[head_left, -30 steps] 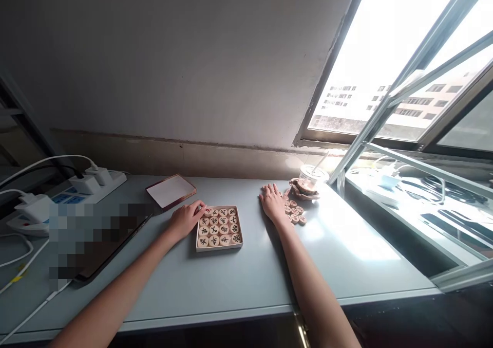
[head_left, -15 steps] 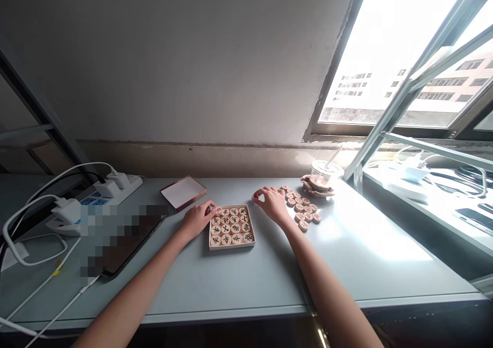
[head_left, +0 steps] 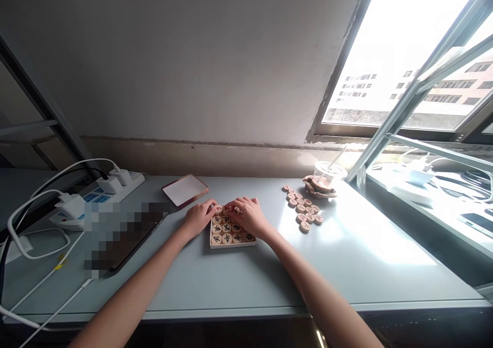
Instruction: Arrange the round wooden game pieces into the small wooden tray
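Observation:
A shallow white box (head_left: 233, 245) stands on the desk, filled with rows of round wooden Chinese chess pieces (head_left: 227, 238) marked in black characters. At its upper-left corner my left hand (head_left: 198, 218) grips the rim with bent fingers, close to a red-marked piece (head_left: 219, 209). My right hand (head_left: 248, 217) reaches over the box's upper right, its fingertips closed around a red-marked chess piece (head_left: 227, 209) on the top row. Part of the right side of the box is hidden beneath that hand. Several loose red-marked pieces (head_left: 301, 209) lie flat on the desk to the right.
Behind my left hand lies the box lid (head_left: 186, 190), inside facing up. A phone or tablet (head_left: 133, 240), partly blurred out, and a power strip (head_left: 129, 184) with cables are at left. A lidded cup (head_left: 327, 173) with a straw sits on a brown coaster (head_left: 319, 188) at the back right.
My right hand has moved left from beside the loose pieces to above the box, bringing a red-marked piece to the top row. My left hand stays at the box corner.

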Tool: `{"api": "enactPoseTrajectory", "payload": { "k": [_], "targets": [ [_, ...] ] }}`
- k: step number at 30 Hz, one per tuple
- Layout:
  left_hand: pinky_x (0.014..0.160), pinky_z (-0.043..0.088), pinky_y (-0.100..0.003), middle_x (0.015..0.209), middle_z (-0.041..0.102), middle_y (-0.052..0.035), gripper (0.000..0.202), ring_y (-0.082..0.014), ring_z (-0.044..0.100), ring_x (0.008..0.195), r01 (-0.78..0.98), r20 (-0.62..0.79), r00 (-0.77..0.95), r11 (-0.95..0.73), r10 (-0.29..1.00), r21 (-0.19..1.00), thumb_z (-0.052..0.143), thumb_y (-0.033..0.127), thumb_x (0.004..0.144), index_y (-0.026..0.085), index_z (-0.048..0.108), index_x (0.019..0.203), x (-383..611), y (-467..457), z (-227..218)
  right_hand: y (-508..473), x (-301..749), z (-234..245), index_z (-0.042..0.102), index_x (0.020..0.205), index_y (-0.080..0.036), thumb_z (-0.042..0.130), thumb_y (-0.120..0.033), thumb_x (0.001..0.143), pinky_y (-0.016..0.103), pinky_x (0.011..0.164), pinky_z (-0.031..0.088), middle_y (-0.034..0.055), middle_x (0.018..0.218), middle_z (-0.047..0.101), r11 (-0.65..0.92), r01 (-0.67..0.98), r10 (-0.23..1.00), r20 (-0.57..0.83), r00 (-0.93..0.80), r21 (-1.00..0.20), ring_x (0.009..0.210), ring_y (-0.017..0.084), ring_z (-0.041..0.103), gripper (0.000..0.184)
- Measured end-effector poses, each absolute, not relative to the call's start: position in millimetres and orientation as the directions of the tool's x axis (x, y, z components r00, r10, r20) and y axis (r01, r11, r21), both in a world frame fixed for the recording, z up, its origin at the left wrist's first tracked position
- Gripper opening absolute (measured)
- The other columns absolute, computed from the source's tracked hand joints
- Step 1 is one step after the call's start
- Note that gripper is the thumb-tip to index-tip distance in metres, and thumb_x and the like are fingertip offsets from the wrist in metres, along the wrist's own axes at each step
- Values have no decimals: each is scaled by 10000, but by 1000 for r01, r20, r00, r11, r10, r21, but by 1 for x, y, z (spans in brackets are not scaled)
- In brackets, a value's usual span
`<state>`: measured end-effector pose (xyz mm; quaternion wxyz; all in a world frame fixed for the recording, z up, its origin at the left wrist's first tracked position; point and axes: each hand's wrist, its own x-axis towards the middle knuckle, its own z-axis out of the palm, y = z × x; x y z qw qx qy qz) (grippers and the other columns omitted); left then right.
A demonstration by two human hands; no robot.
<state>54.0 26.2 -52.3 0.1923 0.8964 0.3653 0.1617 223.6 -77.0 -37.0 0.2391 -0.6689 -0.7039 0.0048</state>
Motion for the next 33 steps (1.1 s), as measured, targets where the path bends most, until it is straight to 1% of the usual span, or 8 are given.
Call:
{"api": "enactPoseTrajectory", "payload": {
  "k": [8,16,18,21,23,25,29,33],
  "targets": [
    [575,349,-253,808,670,-17,312,-203,614,755,617,138,669,-650,730,444,326,435,909,239,565,949,54,23,-49,-78,226,-36,623,1083,-292,474,-322,920,328,818,319,35,1049,619,76,955,947,321,21,-288,981,188,513,223],
    [571,343,-253,790,664,-25,321,-208,616,755,611,146,679,-665,719,430,309,429,919,233,558,966,54,25,-52,-74,239,-39,582,1137,-306,459,-362,911,354,848,345,29,1096,614,79,926,942,333,53,-370,1025,200,504,264],
    [584,354,-253,822,671,-32,320,-212,619,786,615,148,676,-663,722,426,319,426,917,231,567,971,53,24,-52,-74,260,-41,571,1162,-290,441,-348,909,378,872,352,47,1172,583,-34,941,920,358,161,-336,1082,217,482,291],
    [606,374,-258,845,676,-41,340,-216,623,812,610,160,672,-663,723,434,311,425,923,224,580,976,52,23,-50,-74,302,-50,471,1305,-204,425,-327,889,486,977,284,117,1353,450,-354,917,828,393,399,-185,1209,275,391,436],
    [610,384,-263,837,678,-45,373,-218,625,802,600,164,677,-667,718,442,291,445,928,219,584,984,52,23,-50,-74,326,-58,372,1381,-140,363,-395,901,560,1021,214,151,1449,314,-526,841,774,340,535,-127,1318,298,261,543],
    [615,393,-267,838,679,-47,397,-221,626,798,593,169,682,-672,712,443,286,473,927,219,584,989,51,23,-50,-75,340,-64,329,1401,-89,304,-464,911,607,1037,151,173,1465,275,-621,779,744,243,622,-92,1355,304,197,617],
    [631,401,-275,839,680,-47,401,-229,627,802,587,172,692,-686,701,430,295,493,922,219,580,988,50,22,-49,-78,339,-64,398,1358,-100,316,-323,923,614,1051,95,166,1384,417,-568,822,795,233,559,-37,1264,301,359,495],
    [625,396,-278,847,681,-53,399,-237,626,803,591,169,693,-687,701,423,288,487,927,216,573,992,49,19,-45,-77,324,-57,575,1189,-144,309,-120,881,425,982,326,113,1185,587,-366,928,889,268,370,-68,1067,244,515,408]
  ]
}}
